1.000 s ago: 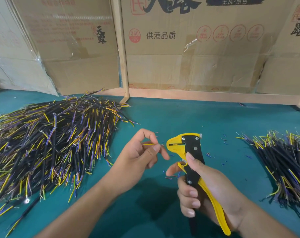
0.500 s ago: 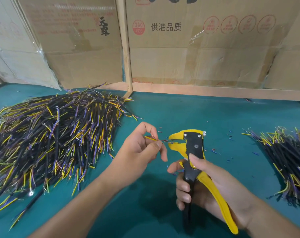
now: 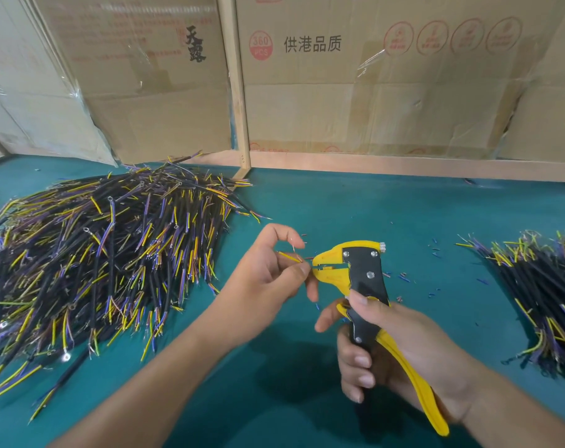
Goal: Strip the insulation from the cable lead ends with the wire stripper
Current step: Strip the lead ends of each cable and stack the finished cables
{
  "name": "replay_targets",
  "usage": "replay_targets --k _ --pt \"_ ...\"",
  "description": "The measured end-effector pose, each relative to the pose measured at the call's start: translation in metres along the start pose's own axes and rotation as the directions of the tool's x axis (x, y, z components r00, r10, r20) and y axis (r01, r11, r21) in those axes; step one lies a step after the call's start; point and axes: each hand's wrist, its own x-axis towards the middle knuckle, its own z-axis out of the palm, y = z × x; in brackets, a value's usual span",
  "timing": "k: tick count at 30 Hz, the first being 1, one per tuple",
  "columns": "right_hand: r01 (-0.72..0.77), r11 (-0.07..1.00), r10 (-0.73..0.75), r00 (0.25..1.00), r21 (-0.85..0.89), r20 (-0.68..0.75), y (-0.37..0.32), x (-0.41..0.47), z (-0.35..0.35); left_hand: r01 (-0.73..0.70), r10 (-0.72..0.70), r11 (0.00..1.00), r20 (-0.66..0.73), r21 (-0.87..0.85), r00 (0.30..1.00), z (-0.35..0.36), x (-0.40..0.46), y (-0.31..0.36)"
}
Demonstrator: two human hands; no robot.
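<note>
1. Your wire stripper (image 3: 365, 286) stands roughly upright over the green table (image 3: 387, 215), its long axis running from the handles near you up to the head. The yellow nose points left, towards your other hand.
2. The yellow lead (image 3: 289, 256) you are feeding lies almost level. Its long axis runs left to right, with a slight drop to the right, and its right end meets the stripper's nose. You cannot tell from here whether the tip sits inside the jaws.
3. Count: one stripper and one lead in hand. There are two heaps of cables. The large pile (image 3: 103, 253) lies at your left and the smaller pile (image 3: 539, 286) at your right; each holds too many cables to count.
4. Small cut bits of insulation (image 3: 403, 279) lie scattered on the table behind and to the right of the stripper head.
5. Your left hand (image 3: 268, 279) pinches the yellow lead between thumb and forefinger, just beside the nose. The other fingers curl loosely below.
6. Your right hand (image 3: 400, 347) grips both stripper handles, with the fingers wrapped around the black handle. The yellow handle lies against your palm, the thumb rests on the black body, and the handles stand slightly apart.
7. Cardboard boxes (image 3: 371, 92) stand along the far edge of the table.
</note>
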Motion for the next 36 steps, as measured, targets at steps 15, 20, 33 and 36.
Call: replay_targets --k 15,20,33,36 --pt "0.189 0.98 -0.197 0.944 -0.057 -0.263 0.016 -0.042 -0.045 0.02 -0.021 1.0 -0.117 -0.008 0.993 -0.004 0.006 -0.005" --pt "0.239 0.97 -0.241 0.958 -0.035 -0.154 0.017 -0.039 -0.05 0.041 -0.047 0.997 -0.09 -0.07 0.995 -0.004 0.005 -0.005" --pt "0.208 0.978 -0.209 0.977 -0.027 -0.031 0.027 -0.032 -0.056 -0.071 0.076 0.995 -0.058 0.076 0.995 -0.004 0.005 -0.007" --pt "0.216 0.976 -0.216 0.975 -0.014 -0.059 0.026 -0.03 -0.058 -0.09 0.097 0.989 -0.058 0.115 0.994 -0.005 0.004 -0.009"
